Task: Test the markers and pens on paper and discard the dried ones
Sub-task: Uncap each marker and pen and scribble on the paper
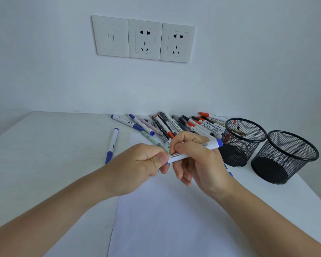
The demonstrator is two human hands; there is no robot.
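Paper (165, 219) lies beneath left hand (137, 164) and right hand (198, 162), fingers (183, 145) curled round one shared blue marker (209, 145).

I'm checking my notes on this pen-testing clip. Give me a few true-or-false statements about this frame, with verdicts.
1. The left hand and the right hand both hold one blue-ended whiteboard marker above the sheet of paper. True.
2. The sheet of paper already bears test scribbles. False: its visible part is blank.
3. A black mesh pen holder stands right of the paper, with a second mesh holder beside it. True.
4. A plug sits in one of the wall sockets. False: nothing is plugged in.
5. The pile of pens lies nearer the camera than the hands. False: it lies behind them, by the wall.
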